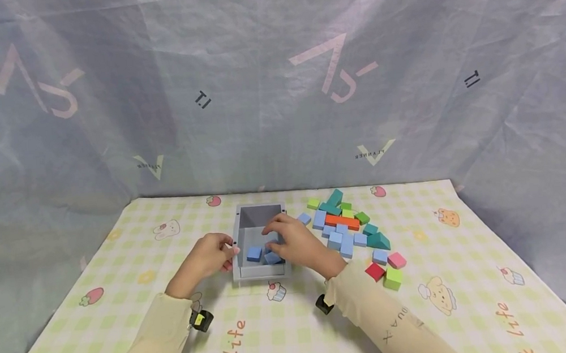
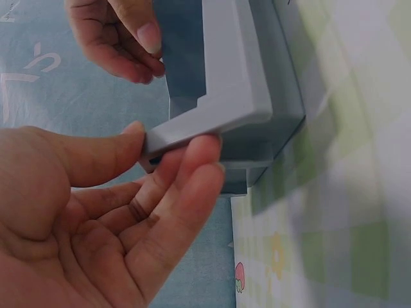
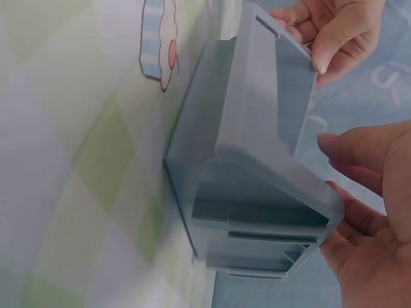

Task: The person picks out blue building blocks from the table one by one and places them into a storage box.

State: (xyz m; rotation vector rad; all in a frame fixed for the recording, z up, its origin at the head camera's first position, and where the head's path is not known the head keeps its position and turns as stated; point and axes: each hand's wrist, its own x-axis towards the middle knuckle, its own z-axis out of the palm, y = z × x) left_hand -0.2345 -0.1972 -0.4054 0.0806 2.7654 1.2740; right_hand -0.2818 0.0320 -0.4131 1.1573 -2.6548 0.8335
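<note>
Pinching the grey bin [image 1: 262, 271] at left with left hand [image 1: 210, 256], prolly steadying it, while hovering right hand [image 1: 298, 244], loosely apart, near blue blocks [image 1: 254, 253].

Curtained-off tabletop workspace, grey printed fabric [image 1: 250, 43] on three sides; checked tablecloth [image 1: 288, 341], cartoon motifs [image 1: 276, 292]

two hands [image 1: 211, 255], one grey bin [image 1: 261, 271], at least two blue blocks [image 1: 254, 253] inside, outside were one red block [image 1: 374, 271], one pink block [image 1: 397, 260], one orange block [image 1: 342, 222], four teal blocks [image 1: 378, 242], five green blocks [image 1: 393, 279], about eight light-blue blocks [image 1: 346, 246]
</note>
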